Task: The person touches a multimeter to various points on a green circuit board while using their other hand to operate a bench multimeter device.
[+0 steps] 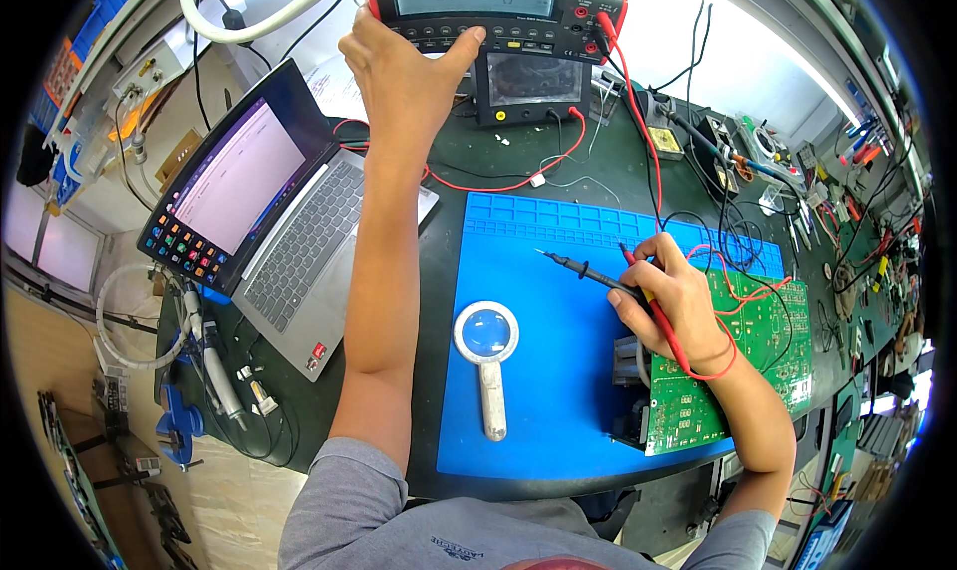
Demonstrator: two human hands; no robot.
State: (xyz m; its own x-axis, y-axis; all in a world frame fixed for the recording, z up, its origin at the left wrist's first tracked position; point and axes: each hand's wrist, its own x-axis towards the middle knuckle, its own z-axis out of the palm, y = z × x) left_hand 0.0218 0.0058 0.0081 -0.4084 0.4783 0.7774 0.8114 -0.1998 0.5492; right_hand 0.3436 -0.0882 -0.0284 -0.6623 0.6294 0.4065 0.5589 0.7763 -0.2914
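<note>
My left hand [404,71] reaches far forward, thumb pressed on the button row of a black bench multimeter [498,13] at the back of the desk. My right hand [670,293] holds a black test probe [578,267] and a red test probe together, tips pointing left over the blue work mat [558,371]. That hand rests at the left edge of a green circuit board [758,361] lying on the mat. Red leads [623,81] run from the probes up to the meter.
An open laptop [269,211] sits at the left. A white-handled magnifier [487,356] lies on the mat. A small black instrument [526,83] stands under the meter. Soldering gear and many hand tools [797,181] crowd the right side; a blue vise [179,420] sits at lower left.
</note>
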